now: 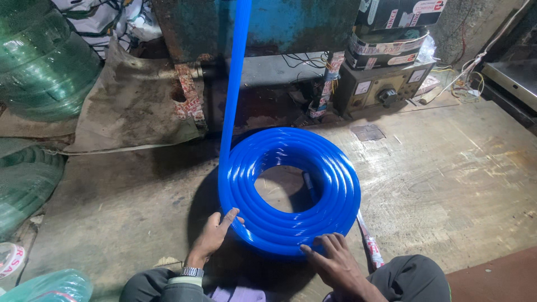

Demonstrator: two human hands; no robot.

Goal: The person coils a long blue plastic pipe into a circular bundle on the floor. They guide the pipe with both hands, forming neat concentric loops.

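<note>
Here both hands, left hand [215, 235] and right hand [333, 260], press the blue hose coil's [291, 190] near edge.

I am losing the blue hose [238, 67] as it is running out past the top edge, and my knees and forearms are getting cut off at the near edge.

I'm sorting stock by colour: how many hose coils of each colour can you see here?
Blue coil: 1, with the left hand and right hand on its near edge.
Green coils: 2, one at upper left and one at the left edge.
Total: 3 coils.
</note>
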